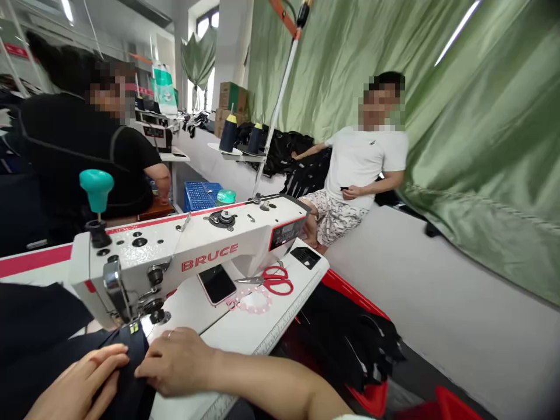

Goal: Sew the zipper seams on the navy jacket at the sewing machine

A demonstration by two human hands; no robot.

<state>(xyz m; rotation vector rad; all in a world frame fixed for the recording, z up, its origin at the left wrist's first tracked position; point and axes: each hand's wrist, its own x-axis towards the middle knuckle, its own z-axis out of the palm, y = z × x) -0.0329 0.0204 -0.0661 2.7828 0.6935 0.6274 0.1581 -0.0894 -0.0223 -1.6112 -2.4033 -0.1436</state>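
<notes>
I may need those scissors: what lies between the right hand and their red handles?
White tabletop nearest the right hand, then a loop of pink beads close by the scissors' red handles; the head view shows this.

Exposure is bright; light is diffuse, shadows soft. Window (214, 19) at the back clips to white. Ceiling tube (67, 10), upper left, reads as a white streak; a second bright strip (457, 32) crosses the green curtain (481, 116). Sewing machine (247, 236) shows speckled glare on its top. Dark cloth (35, 350), lower left, holds little detail. Wide-angle stretch distorts the edges; lower-right corner is soft and dim. Pixel blocks mask two faces.
</notes>
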